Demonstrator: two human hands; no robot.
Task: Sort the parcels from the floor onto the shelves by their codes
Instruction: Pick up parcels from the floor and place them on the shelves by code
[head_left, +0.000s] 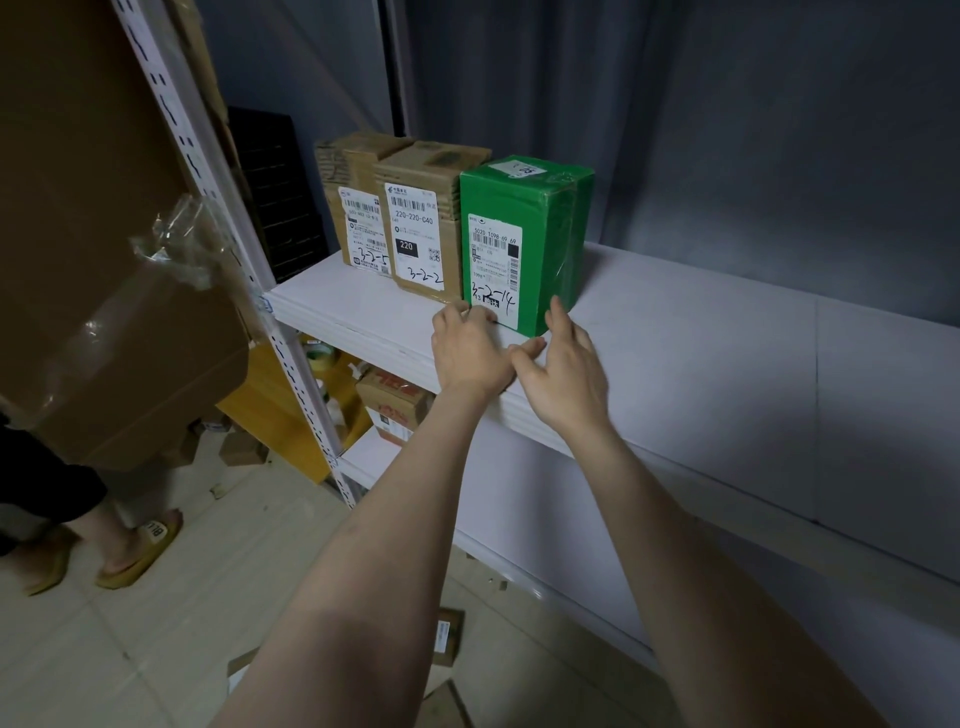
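the right hand (563, 364) was loose on the green box (524, 239), i could not tell if the left hand (470, 348) held it, and a bump could tip it

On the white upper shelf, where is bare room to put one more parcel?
Free: the wide white shelf board right of the green film-wrapped box, up to the grey wall. Crowded: the left end, where two brown cardboard boxes stand beside it.
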